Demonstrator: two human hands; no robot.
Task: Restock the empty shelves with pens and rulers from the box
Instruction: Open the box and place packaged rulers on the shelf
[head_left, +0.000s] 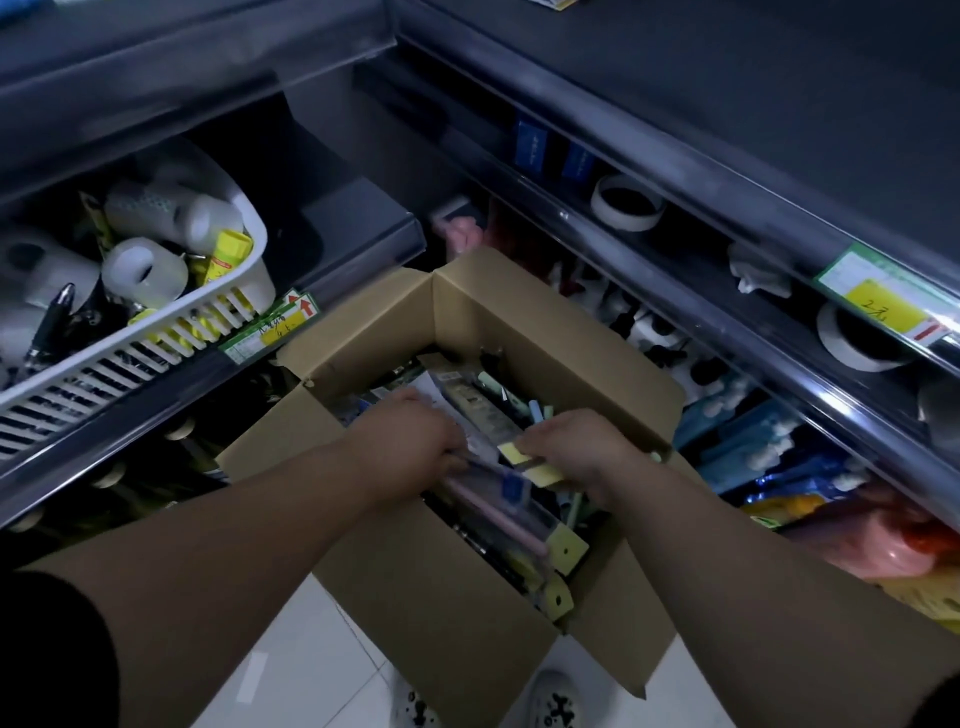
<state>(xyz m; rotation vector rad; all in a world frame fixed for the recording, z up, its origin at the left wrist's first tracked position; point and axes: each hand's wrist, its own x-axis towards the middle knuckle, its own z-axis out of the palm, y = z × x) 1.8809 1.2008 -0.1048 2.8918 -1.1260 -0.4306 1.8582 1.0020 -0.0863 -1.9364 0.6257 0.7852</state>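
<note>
Gripping clear pen pack (501, 491) with left hand (410, 441), pinching yellow-tabbed pack (543, 472) with right hand (576, 447); hemmed by box (519, 332) walls beyond fingers (451, 448).

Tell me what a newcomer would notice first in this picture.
The open cardboard box on the floor draws the eye, with the left hand and right hand both gripping the packaged stationery inside. Upper left, a white basket holds tape rolls.
</note>
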